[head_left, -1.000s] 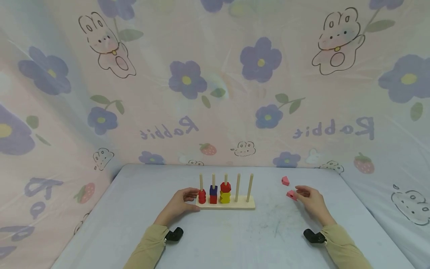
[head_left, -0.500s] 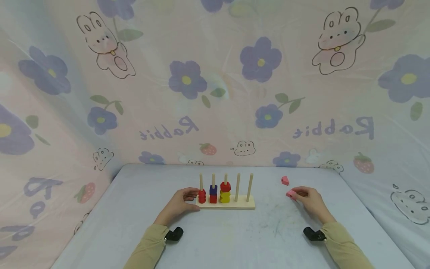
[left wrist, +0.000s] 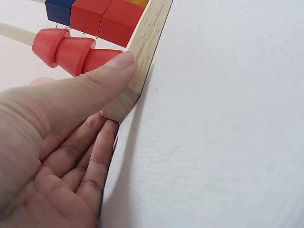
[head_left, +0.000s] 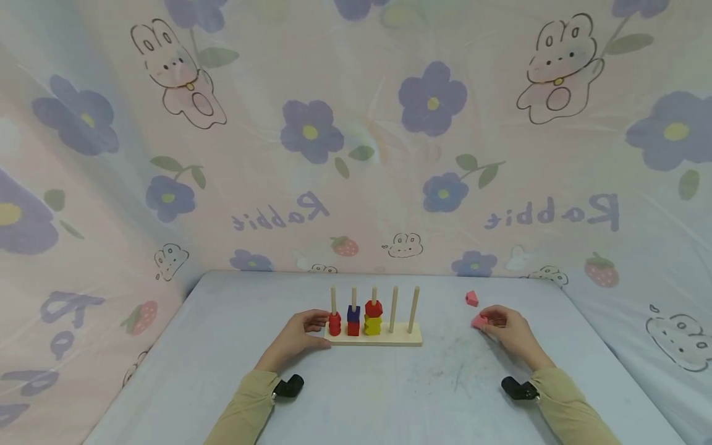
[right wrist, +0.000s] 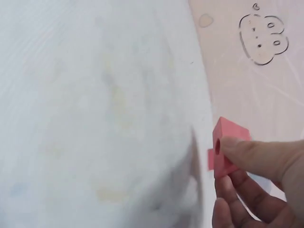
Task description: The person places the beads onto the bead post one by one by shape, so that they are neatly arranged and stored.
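My left hand (head_left: 297, 337) holds the left end of a wooden peg board (head_left: 405, 337). In the left wrist view its thumb lies on the board's edge and the fingers reach round the end. Red round beads (head_left: 334, 325) fill the leftmost peg's foot; a blue block (head_left: 353, 314) tops a red one on the second, and a red bead (head_left: 374, 308) tops yellow ones (head_left: 372, 326) on the third. The two right pegs are bare. My right hand (head_left: 514, 334) pinches a pink bead (right wrist: 230, 135) with a hole, between thumb and fingers.
Another pink bead (head_left: 472, 298) lies on the white tabletop (head_left: 378, 395), just beyond my right hand. A patterned curtain (head_left: 367, 185) hangs behind the table's back edge and along the sides.
My right hand has closed on the nearer pink bead and shifted slightly left with it, turning it a little. The left hand and peg board stay where they were.
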`<state>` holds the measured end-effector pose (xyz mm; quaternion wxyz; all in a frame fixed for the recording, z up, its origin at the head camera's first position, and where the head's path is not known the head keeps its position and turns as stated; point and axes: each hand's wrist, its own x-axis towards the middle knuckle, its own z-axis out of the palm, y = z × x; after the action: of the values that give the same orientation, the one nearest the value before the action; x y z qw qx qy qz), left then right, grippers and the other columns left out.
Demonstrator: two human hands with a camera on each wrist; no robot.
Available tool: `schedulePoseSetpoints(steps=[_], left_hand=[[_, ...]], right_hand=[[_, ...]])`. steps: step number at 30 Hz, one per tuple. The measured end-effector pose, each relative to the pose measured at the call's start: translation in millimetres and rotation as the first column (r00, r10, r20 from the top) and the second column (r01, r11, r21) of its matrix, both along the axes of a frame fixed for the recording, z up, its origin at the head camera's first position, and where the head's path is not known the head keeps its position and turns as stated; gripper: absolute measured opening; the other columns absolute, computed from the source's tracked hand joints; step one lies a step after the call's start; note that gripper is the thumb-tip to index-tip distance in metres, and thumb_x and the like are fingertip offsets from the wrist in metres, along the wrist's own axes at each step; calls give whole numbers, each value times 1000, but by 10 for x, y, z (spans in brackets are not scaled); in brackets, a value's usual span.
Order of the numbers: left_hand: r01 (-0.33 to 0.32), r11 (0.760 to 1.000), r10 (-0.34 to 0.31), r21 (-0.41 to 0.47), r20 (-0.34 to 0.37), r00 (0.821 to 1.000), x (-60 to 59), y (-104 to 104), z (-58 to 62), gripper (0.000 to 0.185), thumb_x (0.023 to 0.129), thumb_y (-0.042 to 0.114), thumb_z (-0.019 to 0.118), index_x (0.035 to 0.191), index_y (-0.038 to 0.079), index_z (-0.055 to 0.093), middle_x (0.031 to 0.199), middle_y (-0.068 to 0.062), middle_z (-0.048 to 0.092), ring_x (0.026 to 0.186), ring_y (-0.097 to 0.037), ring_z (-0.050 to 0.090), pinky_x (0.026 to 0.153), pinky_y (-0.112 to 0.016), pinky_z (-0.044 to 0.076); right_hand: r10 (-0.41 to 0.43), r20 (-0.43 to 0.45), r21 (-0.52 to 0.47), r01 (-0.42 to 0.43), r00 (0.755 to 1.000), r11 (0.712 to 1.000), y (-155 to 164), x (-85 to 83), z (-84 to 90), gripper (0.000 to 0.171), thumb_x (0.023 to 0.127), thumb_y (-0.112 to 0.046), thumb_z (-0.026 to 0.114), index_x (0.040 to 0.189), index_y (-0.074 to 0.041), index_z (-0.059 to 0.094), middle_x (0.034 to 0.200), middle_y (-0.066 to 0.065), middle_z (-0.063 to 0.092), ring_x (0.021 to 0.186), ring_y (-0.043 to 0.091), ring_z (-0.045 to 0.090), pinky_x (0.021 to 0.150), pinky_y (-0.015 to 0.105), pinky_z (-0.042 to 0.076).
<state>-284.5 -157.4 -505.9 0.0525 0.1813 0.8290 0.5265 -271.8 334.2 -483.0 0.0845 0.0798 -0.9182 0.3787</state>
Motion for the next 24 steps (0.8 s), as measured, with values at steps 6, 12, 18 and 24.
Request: schedulePoseSetpoints(steps=[6,12,18,24], left_hand=[[-1,1000,1,15,5,1000,-11,5,-4,64,69,8,86,127,1,57,116,-11,62,103,-25,60,93,-40,48],[1,1000,-1,6,1,1000,-5,-2,1,65,69,9,86,127,0,56,116,-10,62,102,-24,60,92,-38,49],[1,1000,-1,9,-5,1000,-11,-18,-19,65,69,10,86,127,1,56,116,-9,62,101,-23,60,91,-35,50],[2,1000,-2,3,6,1000,-24,-15,-29,65,70,12,86,128,2,56,116,-9,62,102,-23,59,92,-36,49]], right_hand=[[31,-72,-79,-37,997,996,-156,34,269,31,87,-9,70,115,2,61,109,18,64,93,31,64,73,17,51],[94,-155,-122,-113,983,986,-429,89,614,30,91,-18,68,116,-5,61,112,12,63,96,20,63,77,14,50],[122,-248,-149,-162,961,975,-734,117,896,30,89,-18,70,116,-6,63,110,7,64,96,9,61,80,13,49],[204,-317,-233,-285,926,930,-1008,162,1076,29,88,-8,69,116,-6,65,111,9,64,96,11,61,79,19,50]])
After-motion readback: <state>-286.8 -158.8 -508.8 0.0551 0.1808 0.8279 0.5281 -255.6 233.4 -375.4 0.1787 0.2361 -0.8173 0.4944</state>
